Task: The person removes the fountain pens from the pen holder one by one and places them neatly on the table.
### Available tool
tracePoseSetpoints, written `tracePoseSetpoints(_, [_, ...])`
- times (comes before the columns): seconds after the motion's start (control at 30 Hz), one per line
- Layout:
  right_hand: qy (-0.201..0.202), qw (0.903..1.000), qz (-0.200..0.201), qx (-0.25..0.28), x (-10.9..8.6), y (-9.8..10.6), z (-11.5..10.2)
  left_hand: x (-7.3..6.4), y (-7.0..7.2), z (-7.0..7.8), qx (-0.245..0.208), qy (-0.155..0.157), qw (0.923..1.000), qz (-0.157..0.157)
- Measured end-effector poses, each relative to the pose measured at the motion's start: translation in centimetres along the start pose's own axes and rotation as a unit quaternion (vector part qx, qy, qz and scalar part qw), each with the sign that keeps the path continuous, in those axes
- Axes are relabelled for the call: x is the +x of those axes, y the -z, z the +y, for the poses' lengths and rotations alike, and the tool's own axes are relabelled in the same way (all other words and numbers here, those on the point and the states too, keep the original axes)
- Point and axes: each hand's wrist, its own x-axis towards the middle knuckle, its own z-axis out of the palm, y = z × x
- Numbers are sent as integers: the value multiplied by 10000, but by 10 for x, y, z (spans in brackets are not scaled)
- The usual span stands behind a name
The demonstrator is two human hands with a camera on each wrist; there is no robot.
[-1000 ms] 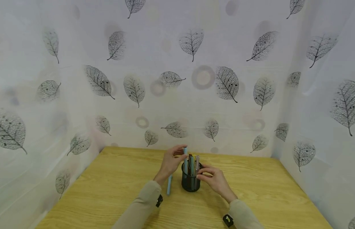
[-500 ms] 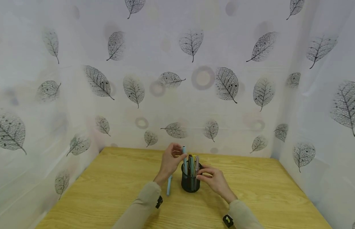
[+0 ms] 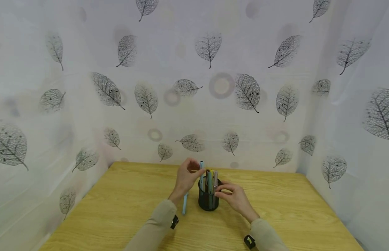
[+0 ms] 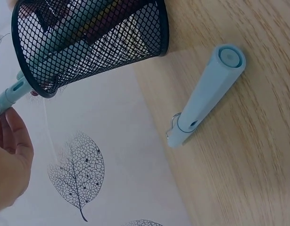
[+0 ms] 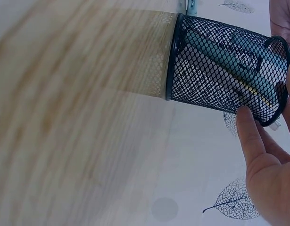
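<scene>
A black mesh pen cup [image 3: 208, 203] stands upright on the table, with several pens in it. My left hand [image 3: 185, 178] is at the top of a light blue pen [image 3: 201, 174] at the cup's left side, pinching it by the cap; in the left wrist view this pen [image 4: 15, 92] juts out past the rim. The right hand [image 3: 236, 199] holds the cup by its right side near the rim, thumb against the mesh [image 5: 220, 70]. A second light blue pen [image 4: 206, 94] with a metal clip lies on the wood, left of the cup.
The wooden table [image 3: 128, 209] meets a pale leaf-printed curtain [image 3: 194, 115] at the back and both sides. Inside the cup stand a teal pen [image 3: 210, 183], a pinkish pen [image 3: 215, 178] and others, dark and yellow.
The left fingers have drawn back slightly from the pen's top, and the pen's upper end has shifted a little to the left. The right hand and the cup have stayed in place.
</scene>
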Motion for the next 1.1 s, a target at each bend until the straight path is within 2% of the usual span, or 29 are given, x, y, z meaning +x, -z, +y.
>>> tracePoseSetpoints(0.7, [6, 10000, -23, -17, -2, 0, -2, -1, 0, -1, -59, -209, 9997, 107])
tracePoseSetpoints(1.1, [-14, 9999, -57, -97, -7, 2, -4, -5, -2, 8, -201, -193, 9993, 240])
